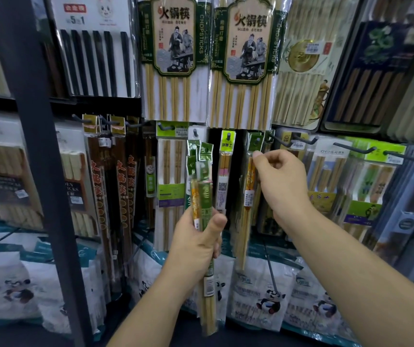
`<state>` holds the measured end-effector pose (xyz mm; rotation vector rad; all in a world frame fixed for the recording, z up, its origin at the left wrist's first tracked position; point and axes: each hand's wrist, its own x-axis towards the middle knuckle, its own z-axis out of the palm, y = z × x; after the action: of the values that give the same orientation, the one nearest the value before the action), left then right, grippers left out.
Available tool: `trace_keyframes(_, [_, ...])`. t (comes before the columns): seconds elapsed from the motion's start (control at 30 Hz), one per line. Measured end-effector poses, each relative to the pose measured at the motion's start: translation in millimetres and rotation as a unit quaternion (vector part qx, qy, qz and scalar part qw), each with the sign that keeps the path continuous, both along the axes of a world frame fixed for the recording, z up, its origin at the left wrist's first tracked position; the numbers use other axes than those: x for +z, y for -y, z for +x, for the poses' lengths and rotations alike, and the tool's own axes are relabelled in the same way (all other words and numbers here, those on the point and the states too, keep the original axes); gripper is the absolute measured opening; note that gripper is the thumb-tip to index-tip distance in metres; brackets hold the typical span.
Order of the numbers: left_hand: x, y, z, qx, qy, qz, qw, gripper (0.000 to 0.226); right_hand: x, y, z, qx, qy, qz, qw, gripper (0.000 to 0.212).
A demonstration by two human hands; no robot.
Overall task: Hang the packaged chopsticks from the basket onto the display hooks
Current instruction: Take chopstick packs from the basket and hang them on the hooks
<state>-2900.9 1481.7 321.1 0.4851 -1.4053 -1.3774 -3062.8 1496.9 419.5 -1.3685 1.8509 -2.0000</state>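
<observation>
My left hand (198, 242) grips a bundle of narrow chopstick packs (202, 186) with green header cards, held upright in front of the display. My right hand (279, 177) is raised to the right of it, fingers curled beside one pack with a green header (255, 142) that hangs on a hook (258, 140). Thumb and fingers sit at that pack's top edge. I cannot tell if they pinch it or only touch it. The basket is out of view.
Rows of hanging chopstick packs fill the wall. Bare dark hooks (351, 147) stick out at the right. Large bamboo chopstick packs (173, 58) hang above. A dark upright post (35, 146) stands at the left. Bagged goods with panda prints (268, 299) line the shelf below.
</observation>
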Motion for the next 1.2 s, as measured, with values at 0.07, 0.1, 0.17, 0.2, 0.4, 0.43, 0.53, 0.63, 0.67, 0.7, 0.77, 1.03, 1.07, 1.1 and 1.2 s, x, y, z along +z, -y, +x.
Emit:
trace_keyframes(0.07, [0,-1,-1,-0.016,-0.024,0.021,0.999,0.081,-5,-4,2,-0.02,-0.002,0.0,1.0,0.022])
trace_keyframes(0.1, [0,0,-1,-0.023,-0.034,0.034,0.999,0.075,-7,-7,4,-0.023,0.0,0.0,1.0,0.021])
trace_keyframes(0.17, [1,0,-1,-0.031,-0.039,0.046,0.998,0.053,-12,-13,9,-0.005,0.005,0.003,1.0,0.019])
trace_keyframes(0.2, [2,0,-1,-0.029,-0.032,0.043,0.998,0.044,-13,-17,12,0.025,0.009,0.006,1.0,0.018])
trace_keyframes(0.4, [5,-7,0,-0.001,0.002,0.002,1.0,0.028,-14,-35,32,0.184,-0.02,0.053,0.981,0.004])
trace_keyframes(0.43, [6,-8,0,-0.002,-0.001,0.001,1.0,0.029,-13,-36,34,0.182,-0.015,0.055,0.982,0.003])
trace_keyframes(0.53, [6,-10,0,-0.003,-0.009,0.01,1.0,0.039,-13,-35,33,0.183,0.042,0.068,0.98,0.024])
trace_keyframes(0.63, [6,-10,-1,0.0,-0.018,0.01,1.0,0.045,-15,-36,33,0.204,0.061,0.096,0.972,0.017])
trace_keyframes(0.67, [6,-11,-1,-0.001,-0.02,0.012,1.0,0.044,-17,-36,32,0.208,0.054,0.092,0.972,0.014])
trace_keyframes(0.7, [6,-10,-2,-0.004,-0.025,0.015,1.0,0.041,-18,-37,33,0.206,0.049,0.08,0.974,0.016])
trace_keyframes(0.77, [5,-9,-3,-0.004,-0.025,0.021,0.999,0.032,-14,-36,31,0.185,0.051,0.05,0.98,0.021])
trace_keyframes(1.03, [3,-4,1,0.011,-0.014,0.03,0.999,0.046,21,-25,17,0.086,0.081,-0.009,0.993,0.031])
trace_keyframes(1.07, [3,-4,1,0.009,-0.016,0.028,0.999,0.046,21,-23,16,0.083,0.08,-0.006,0.993,0.032])
trace_keyframes(1.1, [3,-5,1,0.007,-0.014,0.026,1.0,0.045,21,-21,15,0.081,0.079,-0.002,0.994,0.033])
trace_keyframes(1.2, [2,-5,1,0.0,-0.005,0.02,1.0,0.038,18,-16,13,0.079,0.074,-0.004,0.994,0.035])
